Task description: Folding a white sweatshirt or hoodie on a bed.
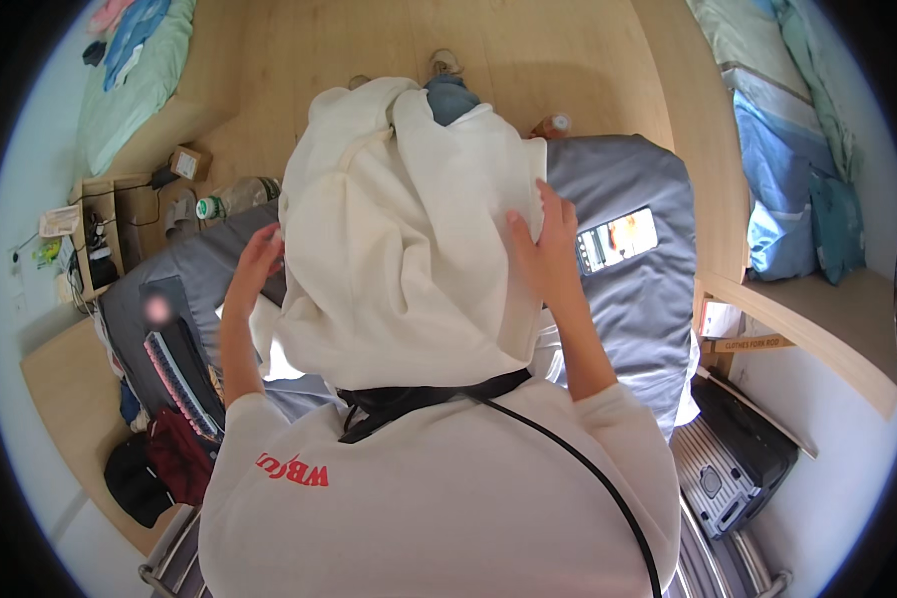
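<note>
A large cream-white garment point(396, 247) lies bunched and wrinkled in front of me, over the grey cloth point(620, 321) and my legs. My left hand point(258, 258) is at its left edge with the fingers curled; whether it grips the fabric cannot be told. On the right side, my right hand point(542, 239) rests against the garment's edge, fingers spread and thumb on the fabric. A smartphone point(617, 241) with a lit screen lies on the grey cloth, just right of my right hand.
Beyond the cloth are a plastic bottle with a green cap point(232, 199) and a bottle with a white cap point(552, 125). A wooden compartment box point(112, 232) with cables stands left. A ribbed case point(721, 463) is at the lower right. A dark cable crosses my chest.
</note>
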Motion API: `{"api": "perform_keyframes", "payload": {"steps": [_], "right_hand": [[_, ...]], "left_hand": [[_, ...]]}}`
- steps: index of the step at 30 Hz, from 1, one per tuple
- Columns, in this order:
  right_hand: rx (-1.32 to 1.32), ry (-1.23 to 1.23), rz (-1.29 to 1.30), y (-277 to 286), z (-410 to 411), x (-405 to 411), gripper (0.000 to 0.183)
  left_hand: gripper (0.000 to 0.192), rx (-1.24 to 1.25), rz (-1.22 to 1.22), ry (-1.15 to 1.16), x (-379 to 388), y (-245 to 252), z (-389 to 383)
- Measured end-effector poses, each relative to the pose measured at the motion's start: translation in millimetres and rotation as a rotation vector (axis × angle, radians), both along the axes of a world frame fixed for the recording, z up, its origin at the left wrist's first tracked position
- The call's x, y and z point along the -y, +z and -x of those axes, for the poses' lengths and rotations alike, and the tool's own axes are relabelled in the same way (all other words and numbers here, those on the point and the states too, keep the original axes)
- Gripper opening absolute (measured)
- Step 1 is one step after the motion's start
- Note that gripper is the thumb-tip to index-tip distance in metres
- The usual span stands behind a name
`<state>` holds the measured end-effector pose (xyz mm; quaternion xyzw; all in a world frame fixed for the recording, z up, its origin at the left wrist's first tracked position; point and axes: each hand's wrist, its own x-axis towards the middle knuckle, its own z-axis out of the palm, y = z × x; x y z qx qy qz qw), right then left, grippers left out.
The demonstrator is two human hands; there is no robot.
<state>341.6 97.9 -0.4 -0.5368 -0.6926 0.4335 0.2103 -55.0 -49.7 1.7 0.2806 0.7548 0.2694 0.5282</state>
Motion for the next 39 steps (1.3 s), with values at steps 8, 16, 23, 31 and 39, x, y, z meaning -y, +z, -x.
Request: {"api": "perform_keyframes", "payload": {"steps": [8,16,23,31,39], "right_hand": [[-0.377,-0.358,0.418,-53.8,41.0,-44.3,0.082],[0.270,-0.460,0.206,-87.2,41.5,-57.1,0.078],[0.032,-0.469,0.150,-103.4,29.2,-62.4,0.082],[-0.738,-0.626,0.906,-114.0,12.2,-89.9,0.059],[-0.999,-0.522,0.387,-18.0,-42.0,-145.6,0.032]], "left_hand": [[0.064,-0.072,-0.107,0.444,-23.4,-91.7,31.3],[0.067,0.081,-0.034,0.415,-52.5,-95.4,26.2],[0.062,-0.043,-0.167,0.424,-95.1,-75.3,81.9],[0.052,0.531,-0.110,0.470,-107.4,-71.6,116.7],[0.050,0.285,-0.355,0.417,-107.3,-22.2,120.1]]}}
